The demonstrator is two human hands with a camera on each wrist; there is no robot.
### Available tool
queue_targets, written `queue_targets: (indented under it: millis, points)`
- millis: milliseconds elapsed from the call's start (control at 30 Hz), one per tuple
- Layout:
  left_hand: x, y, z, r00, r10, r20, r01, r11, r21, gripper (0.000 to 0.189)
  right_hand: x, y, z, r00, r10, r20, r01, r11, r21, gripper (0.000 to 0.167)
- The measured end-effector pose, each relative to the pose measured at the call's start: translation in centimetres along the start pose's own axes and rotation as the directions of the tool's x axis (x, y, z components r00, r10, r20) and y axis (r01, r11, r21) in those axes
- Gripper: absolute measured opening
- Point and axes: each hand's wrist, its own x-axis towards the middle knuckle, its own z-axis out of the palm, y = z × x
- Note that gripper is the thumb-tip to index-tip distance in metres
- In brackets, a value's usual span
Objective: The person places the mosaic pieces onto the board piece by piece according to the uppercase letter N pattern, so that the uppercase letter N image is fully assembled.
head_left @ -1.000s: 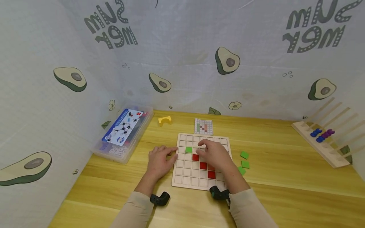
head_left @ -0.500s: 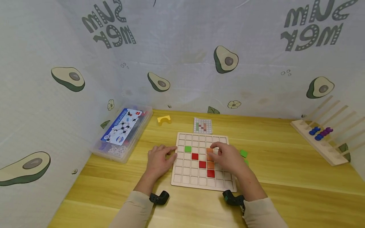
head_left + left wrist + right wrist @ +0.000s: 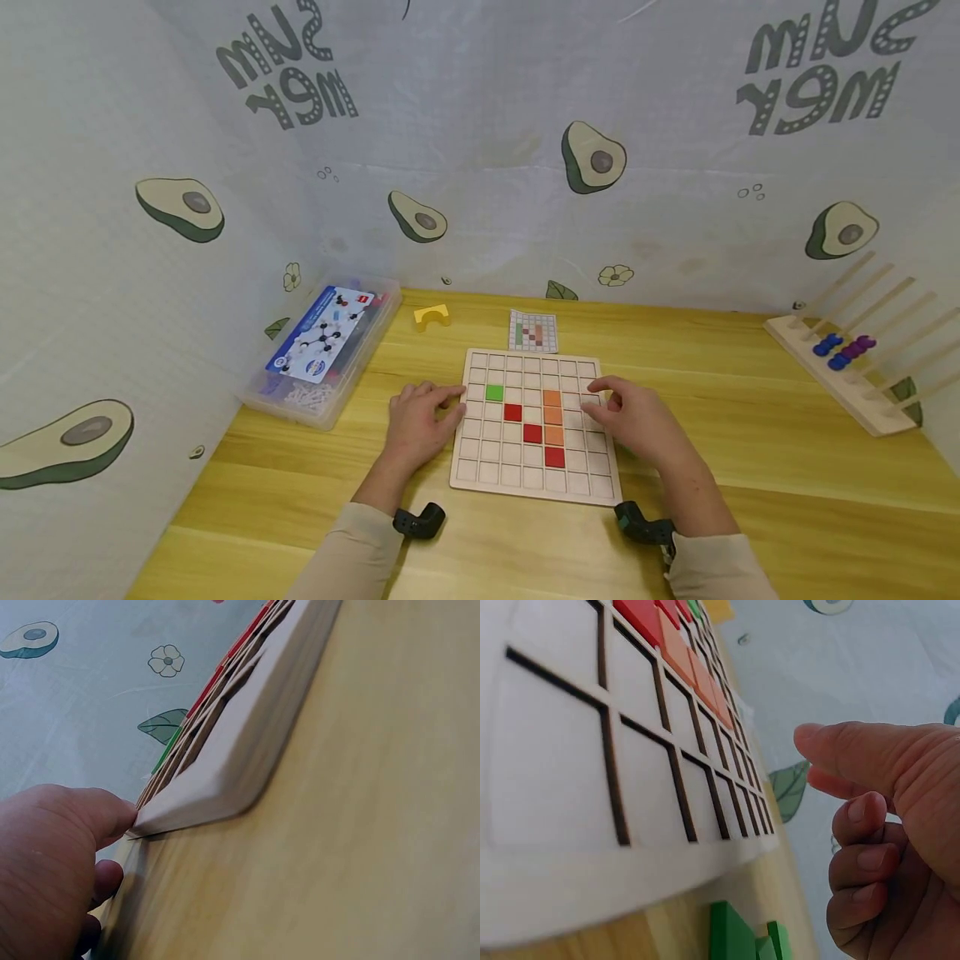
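A wooden grid board [image 3: 480, 477] lies flat on the table, with one green tile [image 3: 494, 392], three red tiles [image 3: 532, 433] on a diagonal and three orange tiles [image 3: 552, 415] in a column. At the board's left edge, my left hand [image 3: 420, 423] touches the rim with thumb and index fingertip. Over the right edge hovers my right hand [image 3: 641, 421], its thumb and index finger apart and nothing between them. The right wrist view shows its other fingers [image 3: 866, 859] loosely curled. Loose green tiles [image 3: 731, 934] lie beside the board, mostly hidden under this hand in the head view.
Behind the board lies a printed pattern card [image 3: 533, 332]. A yellow arch block [image 3: 432, 316] and a clear plastic case [image 3: 322, 354] are at the back left. A wooden peg rack [image 3: 840, 379] with blue and purple beads stands far right, before a patterned curtain [image 3: 480, 167].
My right hand has moved right, from the board's middle to its right edge, uncovering the orange tiles and covering the loose green ones. The left hand stays at the left edge.
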Motion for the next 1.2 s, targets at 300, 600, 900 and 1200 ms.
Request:
queue_targets:
  millis: [300, 600, 900, 1200]
  points:
    - [-0.1, 0.2, 0.0, 1.0, 0.001, 0.015, -0.001, 1.0, -0.011, 0.03, -0.2, 2.7, -1.7, 0.998, 0.054, 0.008, -0.054, 0.998, 0.025, 0.048]
    - [-0.1, 0.2, -0.1, 1.0, -0.015, 0.013, 0.015, 1.0, 0.0, 0.031, 0.0, 5.8, -2.8, 0.998, 0.055, -0.033, -0.055, 0.998, -0.002, 0.051]
    - [-0.1, 0.0, -0.1, 1.0, -0.016, 0.009, 0.016, 1.0, 0.003, 0.031, -0.2, 7.4, -3.3, 0.994, 0.097, -0.052, -0.098, 0.995, -0.012, 0.046]
    - [0.0, 0.2, -0.1, 1.0, -0.021, 0.016, 0.021, 1.0, -0.005, 0.03, -0.1, 8.2, -3.2, 0.997, 0.077, -0.009, -0.077, 0.997, -0.025, 0.04]
